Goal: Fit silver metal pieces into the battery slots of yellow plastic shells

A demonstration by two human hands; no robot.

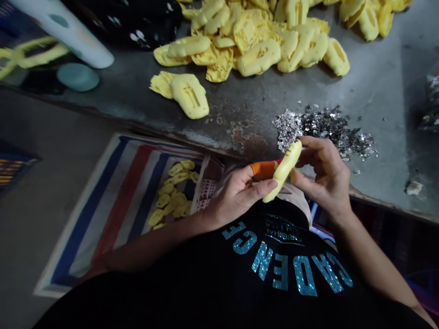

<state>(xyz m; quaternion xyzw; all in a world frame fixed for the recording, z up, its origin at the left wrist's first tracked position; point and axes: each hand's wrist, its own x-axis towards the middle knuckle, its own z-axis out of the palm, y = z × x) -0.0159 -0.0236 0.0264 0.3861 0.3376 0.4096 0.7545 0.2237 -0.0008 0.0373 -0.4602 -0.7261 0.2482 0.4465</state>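
My left hand [240, 189] grips a yellow moulded piece [284, 171], a rounded oval seen edge-on and tilted, between the thumb and a finger wearing an orange sleeve [263, 169]. At its upper end, the curled fingers of my right hand [320, 171] touch the same piece, with the thumb against its side. Whether a small part sits between those fingertips is hidden. Just behind my right hand lies a heap of small shiny metal parts [325, 125] on the grey table [236, 107]. A slotted yellow piece with a ragged flap [190, 96] lies to the left.
Many similar yellow pieces [259, 57] are piled at the back of the table. A teal oval object [78, 76] and a pale patterned sleeve [75, 34] are at the far left. Below the table edge, more yellow pieces [176, 194] lie on a striped sheet [113, 201].
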